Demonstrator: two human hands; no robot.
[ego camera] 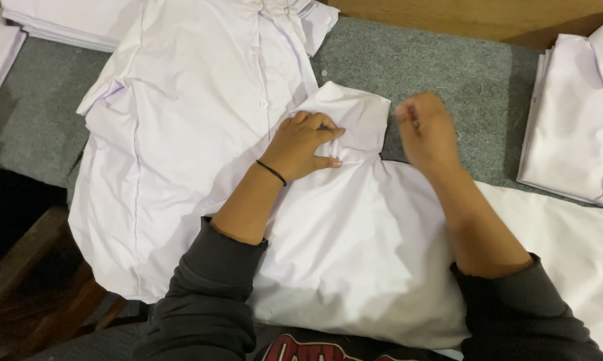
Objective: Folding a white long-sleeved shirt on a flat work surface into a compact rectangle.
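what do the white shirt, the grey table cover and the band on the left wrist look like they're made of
White shirt: thin woven cloth, probably cotton or a blend; matte, with soft creases. Grey table cover: felt-like fabric, fuzzy and speckled with lint. Black wristband: thin, probably an elastic hair tie, too small to confirm.

A stack of folded white shirts [572,120] lies at the right, another stack [67,23] top left, on grey felt [462,87].

The right hand [425,130] is motion-blurred — fingers indistinct — and the folded shirts [572,120] are cropped at right.
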